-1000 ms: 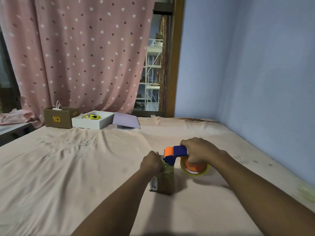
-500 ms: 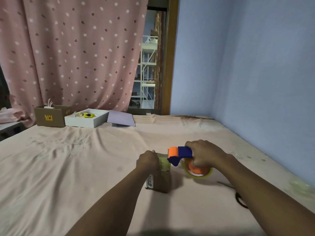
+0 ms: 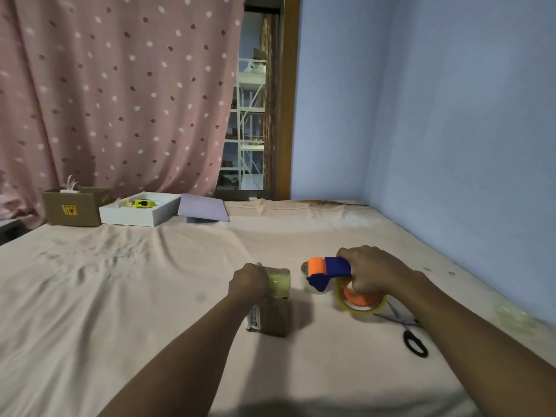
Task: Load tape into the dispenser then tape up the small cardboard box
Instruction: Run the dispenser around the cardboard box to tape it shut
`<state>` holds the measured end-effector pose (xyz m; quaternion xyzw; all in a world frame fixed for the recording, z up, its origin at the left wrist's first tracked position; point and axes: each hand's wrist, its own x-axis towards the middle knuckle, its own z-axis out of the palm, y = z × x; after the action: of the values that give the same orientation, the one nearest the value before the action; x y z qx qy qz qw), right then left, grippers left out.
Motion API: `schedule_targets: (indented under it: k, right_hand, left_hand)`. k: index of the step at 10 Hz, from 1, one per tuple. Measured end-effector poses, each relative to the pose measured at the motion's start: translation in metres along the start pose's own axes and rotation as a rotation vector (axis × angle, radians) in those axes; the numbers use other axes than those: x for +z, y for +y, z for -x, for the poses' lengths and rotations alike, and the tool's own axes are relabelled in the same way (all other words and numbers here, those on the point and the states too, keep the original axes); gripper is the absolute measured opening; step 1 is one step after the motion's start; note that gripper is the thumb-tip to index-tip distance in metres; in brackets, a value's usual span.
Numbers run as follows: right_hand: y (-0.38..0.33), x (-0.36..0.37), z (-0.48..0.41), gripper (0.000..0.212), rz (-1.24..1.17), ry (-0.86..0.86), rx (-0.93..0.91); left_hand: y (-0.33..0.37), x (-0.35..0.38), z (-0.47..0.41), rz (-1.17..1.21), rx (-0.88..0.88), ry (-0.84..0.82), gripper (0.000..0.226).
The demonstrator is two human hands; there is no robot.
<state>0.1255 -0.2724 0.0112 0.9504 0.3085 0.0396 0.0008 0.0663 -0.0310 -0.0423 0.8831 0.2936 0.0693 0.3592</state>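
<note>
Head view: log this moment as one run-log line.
left hand: holding small cardboard box | right hand: gripping tape dispenser, apart from box | scissors: on bed, unused

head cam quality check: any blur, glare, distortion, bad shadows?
Head view: dim, soft light; curtain motion-blurred; wide-angle bending at the edges; dark shadow along the bottom edge; small cardboard box casts a shadow to its right; tape on its top shines faintly; tape dispenser readable.

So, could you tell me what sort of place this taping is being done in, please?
Probably a room in a home used for packing: a cloth-covered surface, perhaps a bed, a pink dotted curtain at a doorway, and metal storage shelves beyond.
</note>
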Motion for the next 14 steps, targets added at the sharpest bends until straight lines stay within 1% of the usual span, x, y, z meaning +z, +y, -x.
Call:
schedule_targets:
  k: [1,2,3,4,5,6,7,8,9,10,11,12,13,14]
  right_hand:
    - [0.009,0.001,0.004,0.045,0.014,-0.011,0.023]
    - [0.005,0.003,0.002,0.039,0.068,0.008,-0.011]
    - [0.0,0.006,-0.001,0.039,0.099,0.003,-0.028]
    - [-0.001,0.009,-0.001,0.039,0.119,-0.004,-0.047]
    - [-0.004,0.009,0.0,0.039,0.138,-0.001,-0.06]
    - [-0.009,0.008,-0.002,0.04,0.179,-0.003,-0.085]
    - [-0.017,0.01,-0.006,0.041,0.209,-0.013,-0.108]
    - [-0.028,0.011,-0.011,0.043,0.226,-0.03,-0.12]
    - [-0.04,0.005,-0.013,0.035,0.24,-0.034,-0.14]
    - [-0.049,-0.004,-0.019,0.025,0.32,-0.019,-0.164]
    - [-0.059,-0.014,-0.028,0.03,0.43,-0.027,-0.182]
    - [-0.065,-0.019,-0.034,0.033,0.484,-0.038,-0.202]
    - [-0.06,-0.012,-0.031,0.03,0.428,-0.046,-0.198]
    - [-0.049,-0.003,-0.022,0.024,0.321,-0.047,-0.166]
  left_hand:
    - [0.001,0.002,0.002,-0.026,0.017,0.004,0.046]
    - [0.002,0.005,0.007,-0.106,0.135,0.076,0.036]
    - [-0.004,0.004,0.003,-0.237,0.437,0.094,0.067]
    - [-0.008,0.004,-0.006,-0.333,0.579,0.022,0.062]
    - [-0.003,0.004,-0.004,-0.386,0.594,0.037,0.031]
    - [-0.004,0.006,-0.002,-0.542,0.737,0.027,0.051]
    - [-0.006,0.003,-0.004,-0.724,0.785,-0.017,0.053]
    - [-0.003,0.001,0.0,-0.746,0.793,-0.054,0.048]
    - [-0.001,0.0,0.001,-0.71,0.803,-0.041,0.038]
    - [0.002,-0.001,0.007,-0.595,0.728,-0.079,0.038]
    - [0.003,0.0,0.007,-0.471,0.651,-0.083,0.039]
    - [0.004,-0.003,0.008,-0.48,0.562,-0.096,0.045]
    - [0.004,0.004,0.002,-0.239,0.433,-0.094,0.062]
    - [0.007,0.006,0.002,-0.148,0.39,-0.082,0.065]
